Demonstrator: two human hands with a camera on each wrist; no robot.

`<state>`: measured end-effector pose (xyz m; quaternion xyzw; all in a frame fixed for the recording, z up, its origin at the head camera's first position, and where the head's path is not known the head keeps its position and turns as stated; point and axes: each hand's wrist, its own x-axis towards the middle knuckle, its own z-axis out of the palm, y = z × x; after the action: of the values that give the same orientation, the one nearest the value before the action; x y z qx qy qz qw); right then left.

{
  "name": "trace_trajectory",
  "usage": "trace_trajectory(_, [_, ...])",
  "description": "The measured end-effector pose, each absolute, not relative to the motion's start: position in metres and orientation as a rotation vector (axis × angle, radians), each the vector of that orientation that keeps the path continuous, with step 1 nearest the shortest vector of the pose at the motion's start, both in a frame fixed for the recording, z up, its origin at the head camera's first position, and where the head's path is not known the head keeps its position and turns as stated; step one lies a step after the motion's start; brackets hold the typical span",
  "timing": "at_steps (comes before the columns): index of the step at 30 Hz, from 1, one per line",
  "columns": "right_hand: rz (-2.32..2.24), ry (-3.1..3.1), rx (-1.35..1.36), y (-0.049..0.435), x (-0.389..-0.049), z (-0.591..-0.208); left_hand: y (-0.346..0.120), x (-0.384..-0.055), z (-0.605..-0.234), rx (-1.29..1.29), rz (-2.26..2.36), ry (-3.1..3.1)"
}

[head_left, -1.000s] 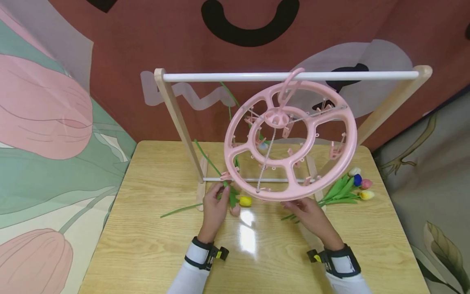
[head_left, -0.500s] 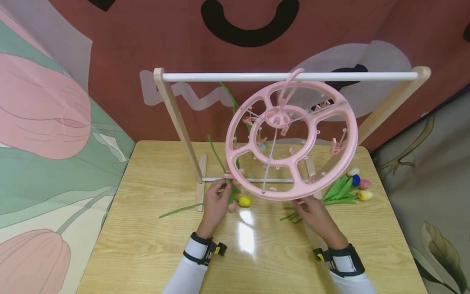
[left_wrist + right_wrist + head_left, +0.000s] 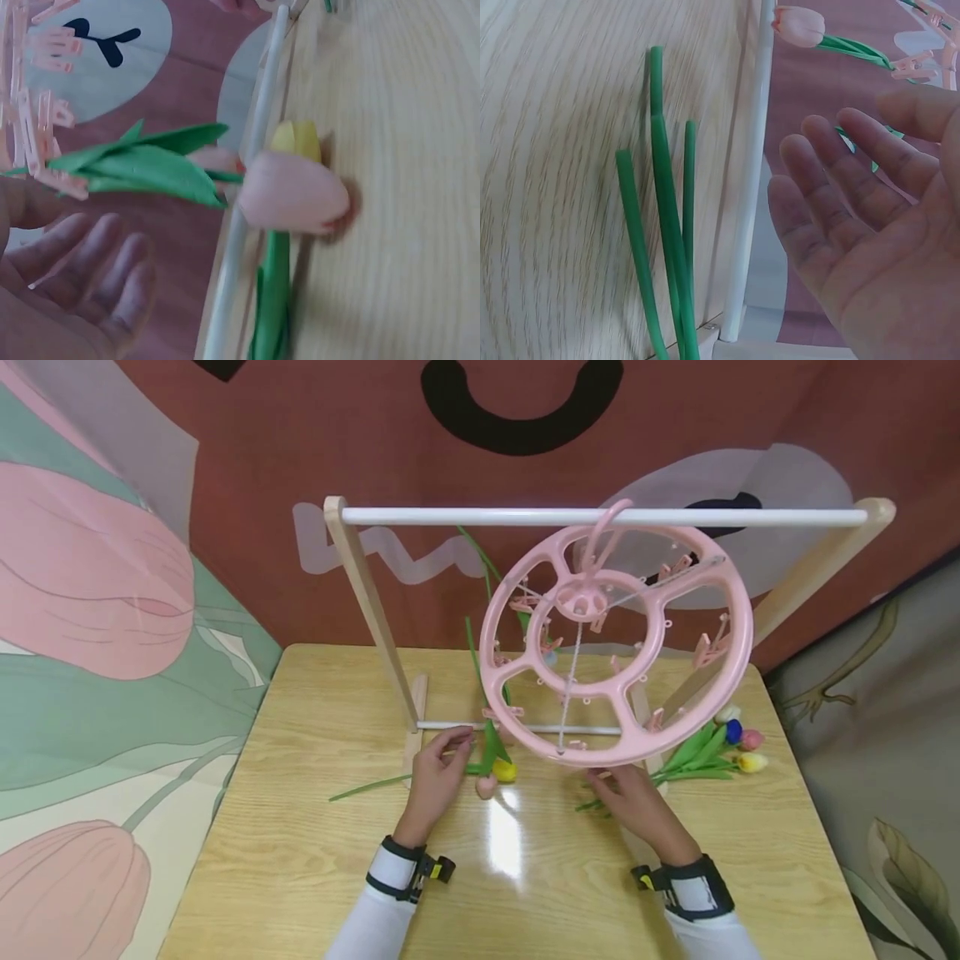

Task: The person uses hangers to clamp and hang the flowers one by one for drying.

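A pink round clip hanger (image 3: 678, 722) hangs by its hook from the white top rod (image 3: 465, 516) of a wooden rack. A pink tulip (image 3: 486, 787) dangles head-down by its green stem from a clip on the hanger's left rim, and a yellow tulip (image 3: 504, 770) lies on the table beside it. My left hand (image 3: 442, 768) is just left of that stem, its fingers (image 3: 97, 262) relaxed and holding nothing; the pink tulip (image 3: 292, 191) and its leaves (image 3: 142, 161) are close by. My right hand (image 3: 622, 789) is under the hanger's lower rim, its fingers (image 3: 840, 180) straight, near loose green stems (image 3: 667, 225).
A bunch of tulips (image 3: 720, 747) in several colours lies at the table's right, its stems (image 3: 600, 802) reaching toward my right hand. A single green stem (image 3: 367, 789) lies left of the rack's foot. The rack's low white crossbar (image 3: 450, 725) runs behind my hands.
My left hand has let go of the tulip stem at the clip and drawn back a little. The stem now hangs more upright, and the hanger has swung slightly right.
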<state>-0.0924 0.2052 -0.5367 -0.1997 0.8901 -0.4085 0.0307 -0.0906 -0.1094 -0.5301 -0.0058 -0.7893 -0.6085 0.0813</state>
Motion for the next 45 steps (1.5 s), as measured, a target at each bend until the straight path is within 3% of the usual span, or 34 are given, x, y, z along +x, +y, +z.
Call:
trace_trajectory(13, [-1.223,2.767,-0.514,0.223,-0.092,-0.542,-0.194,-0.063,-0.566,0.022,-0.748,-2.908])
trace_trajectory(23, [-1.252,2.733,-0.516,0.228,-0.091,-0.543,-0.202,-0.050,-0.577,-0.078,-0.425,-2.912])
trace_trajectory(45, [-1.237,2.703,-0.590,0.213,-0.085,-0.544,-0.218,-0.047,-0.514,0.007,-0.228,-2.632])
